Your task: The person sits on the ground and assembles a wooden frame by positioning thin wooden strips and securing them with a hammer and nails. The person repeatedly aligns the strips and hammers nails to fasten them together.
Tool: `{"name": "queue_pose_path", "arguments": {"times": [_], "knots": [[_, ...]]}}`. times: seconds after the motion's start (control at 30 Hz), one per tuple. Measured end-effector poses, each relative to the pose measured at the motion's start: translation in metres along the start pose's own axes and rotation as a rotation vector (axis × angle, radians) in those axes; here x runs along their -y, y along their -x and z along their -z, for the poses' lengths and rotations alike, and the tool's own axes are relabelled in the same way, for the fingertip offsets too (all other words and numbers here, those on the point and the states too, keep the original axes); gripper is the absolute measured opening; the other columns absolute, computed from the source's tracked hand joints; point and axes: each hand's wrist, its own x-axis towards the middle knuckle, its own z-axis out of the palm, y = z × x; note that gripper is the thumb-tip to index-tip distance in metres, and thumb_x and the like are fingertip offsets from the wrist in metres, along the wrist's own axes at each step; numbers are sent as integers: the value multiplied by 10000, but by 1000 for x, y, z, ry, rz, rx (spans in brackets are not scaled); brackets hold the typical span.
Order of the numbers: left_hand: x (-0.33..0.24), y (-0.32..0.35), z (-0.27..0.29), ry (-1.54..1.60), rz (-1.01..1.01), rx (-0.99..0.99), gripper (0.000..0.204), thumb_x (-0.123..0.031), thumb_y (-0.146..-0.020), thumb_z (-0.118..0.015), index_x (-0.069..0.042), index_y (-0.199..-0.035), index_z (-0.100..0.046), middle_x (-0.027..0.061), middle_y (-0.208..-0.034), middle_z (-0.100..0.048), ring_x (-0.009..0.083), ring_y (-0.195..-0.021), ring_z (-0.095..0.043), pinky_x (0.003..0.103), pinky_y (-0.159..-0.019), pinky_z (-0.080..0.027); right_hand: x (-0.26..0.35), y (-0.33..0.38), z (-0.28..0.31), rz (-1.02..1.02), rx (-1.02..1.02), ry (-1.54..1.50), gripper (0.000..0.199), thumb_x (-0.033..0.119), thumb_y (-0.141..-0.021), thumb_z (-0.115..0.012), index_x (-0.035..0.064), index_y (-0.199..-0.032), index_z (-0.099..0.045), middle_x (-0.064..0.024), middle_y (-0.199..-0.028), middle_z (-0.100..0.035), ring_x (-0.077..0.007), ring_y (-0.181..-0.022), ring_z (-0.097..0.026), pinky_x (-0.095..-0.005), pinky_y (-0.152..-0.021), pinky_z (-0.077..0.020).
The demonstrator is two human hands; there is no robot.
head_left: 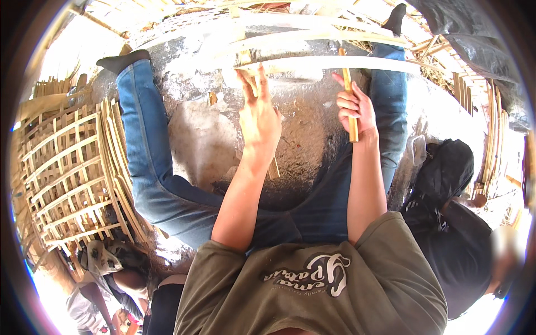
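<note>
My left hand (261,125) reaches forward with two fingers stretched out and apart, their tips at a long pale bamboo strip (357,62) that runs crosswise. A narrow bamboo strip (273,168) passes beneath this hand and shows again below the wrist. Whether the other fingers touch it is hidden. To the right, my right hand (357,109) is closed round a yellowish wooden stick (353,129), held upright with its upper end near the crosswise strip. One finger of that hand points away from the stick.
My legs in blue jeans (146,123) spread on both sides of the worn grey ground (195,139). A woven bamboo panel (67,173) stands at left. Close on my right sits a person in dark clothes (452,245); other people show at lower left. Dark plastic sheeting (474,39) hangs upper right.
</note>
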Motion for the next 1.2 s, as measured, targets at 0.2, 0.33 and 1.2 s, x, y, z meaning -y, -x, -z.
{"name": "queue_pose_path", "arguments": {"times": [0.2, 0.33, 1.2], "knots": [[0, 0, -3, -10, -31, -51, 991, 121, -771, -611, -138, -1613, -158, 394, -1578, -174, 460, -878, -717, 411, -683, -651, -2, -5, 4, 15, -108, -106, 489, 282, -1118, -376, -18, -1504, -364, 65, -659, -336, -11, -518, -342, -143, -379, -333], [0, 0, -1, -38, -23, -26, 999, 113, -773, -628, -126, -1614, -145, 395, -1576, -178, 453, -855, -719, 406, -670, -648, 2, -2, 2, 6, -22, -138, 494, 259, -1111, -393, -24, -1512, -340, 53, -667, -337, -27, -533, -362, -154, -389, -349], [5, -1, -5, 45, -28, -19, 992, 119, -763, -651, -127, -1606, -188, 328, -1599, -221, 483, -986, -686, 432, -762, -644, 8, 4, -7, 27, 89, -106, 567, 280, -1099, -451, -16, -1552, -279, 50, -665, -342, -23, -532, -355, -138, -376, -365]]}}
